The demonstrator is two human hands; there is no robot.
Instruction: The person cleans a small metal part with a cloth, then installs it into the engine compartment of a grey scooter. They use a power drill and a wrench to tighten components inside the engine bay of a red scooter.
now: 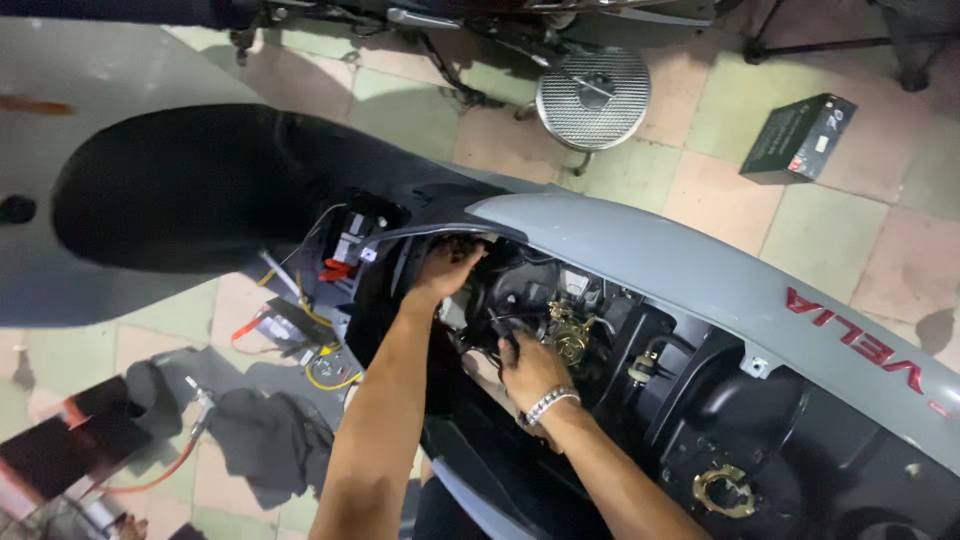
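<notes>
Head view: scooter (700, 270) long axis runs upper-left to lower-right.

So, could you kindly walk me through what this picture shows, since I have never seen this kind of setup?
There is one picture, taken by a camera worn on a person's head, looking down at their two bare hands. They are working inside an opened scooter whose grey side panel runs across the frame. The left hand reaches up under the edge of that panel, into the dark engine bay. The right hand, with a silver bracelet on the wrist, rests on black cables beside a brass-coloured part; whether it grips anything is hard to tell. On the tiled floor are a round metal stool, a dark box, dark rags and loose yellow and orange wires.
</notes>
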